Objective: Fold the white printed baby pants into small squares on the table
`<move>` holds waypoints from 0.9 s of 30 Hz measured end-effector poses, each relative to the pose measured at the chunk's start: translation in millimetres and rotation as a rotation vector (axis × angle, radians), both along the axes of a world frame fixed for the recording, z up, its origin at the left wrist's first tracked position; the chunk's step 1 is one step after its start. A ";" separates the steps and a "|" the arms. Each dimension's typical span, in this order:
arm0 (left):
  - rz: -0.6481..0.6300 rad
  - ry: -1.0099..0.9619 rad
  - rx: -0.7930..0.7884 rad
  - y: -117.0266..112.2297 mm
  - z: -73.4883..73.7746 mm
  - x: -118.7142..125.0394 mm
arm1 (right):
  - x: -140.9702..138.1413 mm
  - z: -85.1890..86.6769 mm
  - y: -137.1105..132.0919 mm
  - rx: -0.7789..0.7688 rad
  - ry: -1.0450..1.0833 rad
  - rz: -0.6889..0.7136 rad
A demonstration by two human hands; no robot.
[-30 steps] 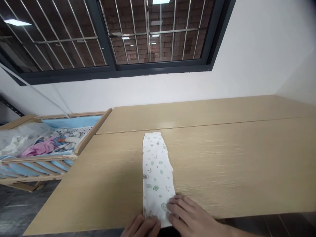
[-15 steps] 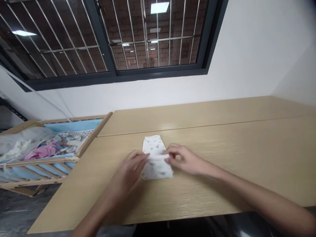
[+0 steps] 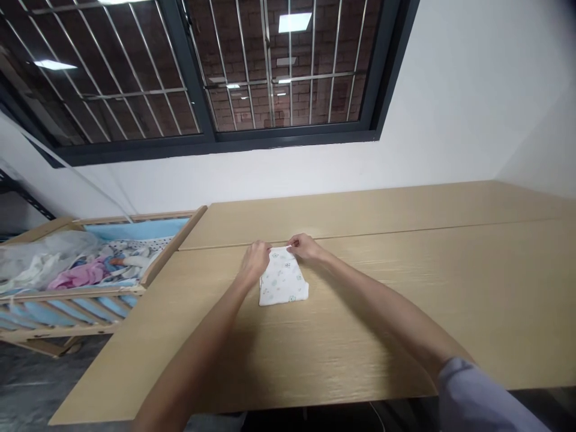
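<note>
A small white cloth garment (image 3: 283,279) with a scattered print lies folded on the wooden table. Its narrow end points toward the wall and its wider edge faces me. My left hand (image 3: 257,259) grips the far left corner, fingers curled in. At the far right corner, my right hand (image 3: 305,246) pinches the fabric between thumb and fingers. What kind of garment it is, I cannot tell from its folded shape.
The wooden table (image 3: 405,300) has a seam running across its far part. A wooden crib (image 3: 148,273) with blue lining stands at the left, holding a pink cloth (image 3: 78,275) and other jumbled fabrics. Behind the table are a white wall and a barred window (image 3: 288,72).
Both hands have moved away from me to the garment's far corners. The part folded over at the near side now lies further up, and the cloth looks shorter and flatter.
</note>
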State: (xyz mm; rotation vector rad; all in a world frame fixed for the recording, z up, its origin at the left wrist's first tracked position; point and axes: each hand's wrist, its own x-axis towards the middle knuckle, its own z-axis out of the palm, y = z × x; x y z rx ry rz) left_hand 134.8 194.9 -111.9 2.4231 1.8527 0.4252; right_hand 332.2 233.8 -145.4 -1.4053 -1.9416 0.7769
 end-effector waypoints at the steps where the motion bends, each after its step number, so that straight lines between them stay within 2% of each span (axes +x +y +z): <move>1: 0.013 0.018 0.001 0.2 0.3 1.0 | -1.4 -0.1 -0.9 0.007 -0.020 0.000; 4: 0.014 0.062 0.046 -17.3 6.4 3.2 | -3.4 6.2 -13.9 0.072 -0.062 -0.019; 6: -0.027 0.083 0.083 -46.6 8.2 3.5 | -4.0 14.3 -31.1 0.193 -0.110 0.014; 8: -0.094 0.118 0.098 -86.0 1.8 3.2 | -6.1 22.1 -52.4 0.329 -0.196 0.161; 10: -0.159 0.180 0.112 -126.5 -13.4 3.1 | -10.7 26.5 -73.7 0.403 -0.279 0.400; 12: -0.188 0.217 0.122 -158.1 -32.4 3.6 | -17.8 25.6 -90.8 0.385 -0.308 0.613; 14: -0.189 0.239 0.113 -175.8 -48.5 4.9 | -25.6 18.8 -100.7 0.333 -0.305 0.750; 17: -0.187 0.240 0.087 -180.3 -59.3 5.9 | -33.9 0.9 -101.0 0.246 -0.320 0.816; 21: -0.205 0.193 0.077 -173.8 -57.4 2.7 | -33.9 -22.0 -77.9 0.193 -0.384 0.782; 24: -0.215 0.178 0.048 -172.3 -53.6 -0.6 | -28.9 -27.8 -49.4 0.204 -0.418 0.722; 27: -0.222 0.176 0.005 -173.1 -48.2 -3.2 | -23.3 -26.0 -21.3 0.233 -0.441 0.681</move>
